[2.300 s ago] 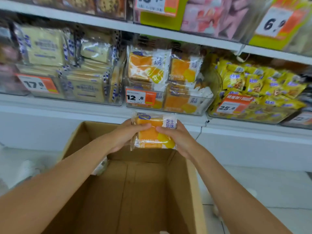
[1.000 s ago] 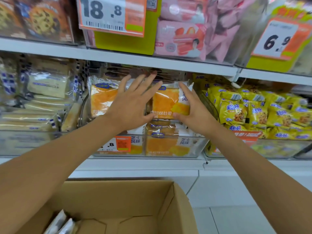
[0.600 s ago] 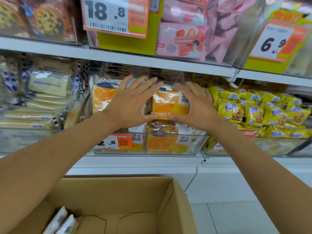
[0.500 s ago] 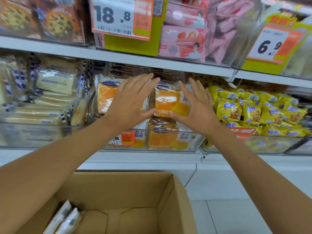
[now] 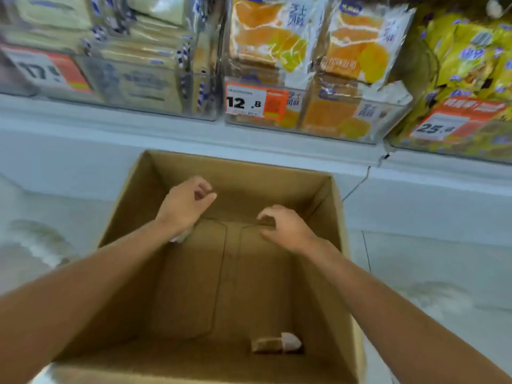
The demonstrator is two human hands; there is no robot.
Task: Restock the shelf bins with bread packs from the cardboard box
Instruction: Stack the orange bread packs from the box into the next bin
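Both hands hang inside the open cardboard box [image 5: 249, 176], which stands on the floor [image 5: 432, 261] just in front of the shelf [image 5: 124, 126]. The left hand [image 5: 184, 205] is near the far wall of the box, its fingers [image 5: 203, 187] loosely curled and holding nothing. The right hand [image 5: 286, 227] is a little lower and to the right, palm down, its fingers also loosely bent and empty. The two hands are apart and touch neither each other nor the cardboard, as far as can be seen.

One small bread pack [image 5: 275, 342] lies on the box bottom near the close wall. A pale scrap shows just under the left wrist; what it is cannot be told.

On the shelf above, orange bread packs [image 5: 266, 37] stand upright, side by side, on top of more orange packs in a clear bin [image 5: 310, 130] that bears a 12.8 price tag [image 5: 255, 102]. Pale bread packs [image 5: 138, 51] fill the bin to the left, and yellow snack packs [image 5: 471, 51] fill the bin to the right.
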